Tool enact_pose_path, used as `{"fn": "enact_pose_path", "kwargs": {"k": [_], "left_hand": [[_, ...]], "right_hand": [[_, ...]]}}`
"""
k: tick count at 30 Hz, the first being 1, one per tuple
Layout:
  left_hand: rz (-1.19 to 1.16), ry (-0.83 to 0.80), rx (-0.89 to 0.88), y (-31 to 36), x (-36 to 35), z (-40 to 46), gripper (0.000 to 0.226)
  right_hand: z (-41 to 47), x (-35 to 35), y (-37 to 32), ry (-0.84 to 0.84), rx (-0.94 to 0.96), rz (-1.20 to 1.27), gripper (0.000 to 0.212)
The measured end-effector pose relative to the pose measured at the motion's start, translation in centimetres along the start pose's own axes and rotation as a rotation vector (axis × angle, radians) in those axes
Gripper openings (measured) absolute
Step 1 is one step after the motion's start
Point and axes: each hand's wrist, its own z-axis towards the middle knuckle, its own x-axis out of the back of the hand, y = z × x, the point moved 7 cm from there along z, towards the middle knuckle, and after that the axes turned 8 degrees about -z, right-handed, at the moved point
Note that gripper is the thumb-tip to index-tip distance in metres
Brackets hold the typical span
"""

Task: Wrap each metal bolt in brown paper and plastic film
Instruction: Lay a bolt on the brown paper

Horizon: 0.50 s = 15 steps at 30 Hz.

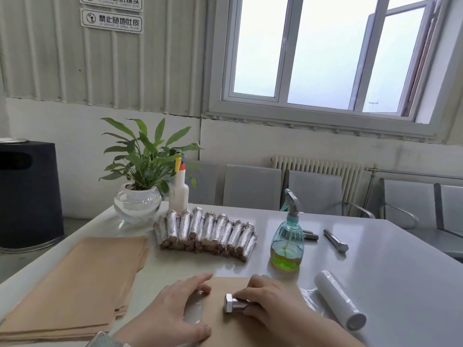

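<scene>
A metal bolt (232, 303) with a hex head lies on a brown paper sheet (225, 329) at the table's near edge. My right hand (270, 306) grips the bolt's shank, its hex head sticking out to the left. My left hand (180, 309) presses flat on the sheet's left edge, over a shiny strip of plastic film (193, 309). A roll of plastic film (339, 303) lies to the right. Several wrapped bolts (205, 232) are stacked mid-table. A stack of brown paper (75, 284) lies at the left. Bare bolts (335, 240) lie far right.
A blue spray bottle (287, 236) with green liquid stands right of the wrapped pile. A potted plant in a glass bowl (137, 201) and a white spray bottle (179, 189) stand at the table's far left. Grey chairs (251, 189) line the far side.
</scene>
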Motion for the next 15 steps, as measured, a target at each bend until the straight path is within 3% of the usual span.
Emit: {"fn": "enact_pose_path", "kwargs": {"k": [4,6,9,10,12,15], "left_hand": [[0.004,-0.004,-0.003,-0.1,-0.1,0.0,0.09],[0.009,-0.002,0.003,-0.1,-0.1,0.0,0.089],[0.01,0.001,0.009,-0.2,-0.1,0.2,0.088],[0.008,-0.006,0.01,-0.2,-0.1,0.2,0.088],[-0.002,-0.013,0.005,-0.2,0.0,0.3,0.087],[-0.032,-0.006,-0.009,-0.1,0.3,0.4,0.082]], "right_hand": [[-0.2,0.1,0.0,-0.021,-0.045,-0.006,0.046],[-0.5,1.2,1.2,-0.041,-0.127,0.196,0.045],[-0.6,5.9,8.0,0.228,-0.463,0.476,0.019],[-0.9,7.1,10.9,0.278,-0.609,0.498,0.024],[-1.1,7.5,15.3,0.188,-0.806,0.564,0.036],[0.1,5.4,18.1,0.019,-0.848,0.706,0.082]]}}
